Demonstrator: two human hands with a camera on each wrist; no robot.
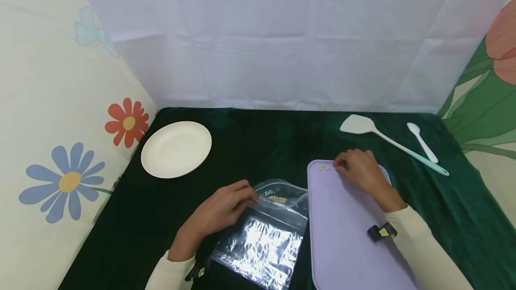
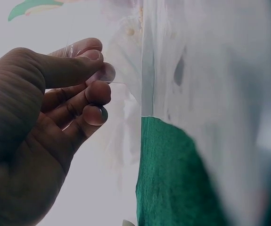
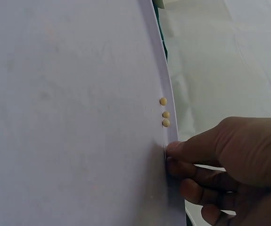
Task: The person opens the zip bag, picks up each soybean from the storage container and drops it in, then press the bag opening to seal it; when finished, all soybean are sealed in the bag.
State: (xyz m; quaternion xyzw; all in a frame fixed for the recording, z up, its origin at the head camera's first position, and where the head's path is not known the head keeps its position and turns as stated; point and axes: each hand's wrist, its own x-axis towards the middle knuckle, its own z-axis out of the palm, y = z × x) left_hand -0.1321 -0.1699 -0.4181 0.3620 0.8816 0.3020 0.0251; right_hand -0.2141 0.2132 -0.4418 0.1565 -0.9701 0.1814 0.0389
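A clear zip bag [image 1: 260, 240] lies with its mouth parted, and several small yellow beans [image 1: 278, 199] show inside. My left hand [image 1: 225, 205] pinches the bag's edge between thumb and fingers; the thin film [image 2: 121, 70] shows at the fingertips in the left wrist view. Over the far end of a lilac tray [image 1: 342, 240], my right hand [image 1: 364, 176] has its thumb and index fingertips close together at the rim. Three loose beans [image 3: 165, 114] lie beside those fingertips along the tray's edge. Whether a bean is between the fingertips is hidden.
A white plate [image 1: 176, 150] is at the back left of the dark green cloth [image 1: 258, 142]. To the back right lie a spatula [image 1: 359, 124] with a pale green handle and a small white spoon [image 1: 422, 142]. A white curtain [image 1: 282, 39] hangs behind.
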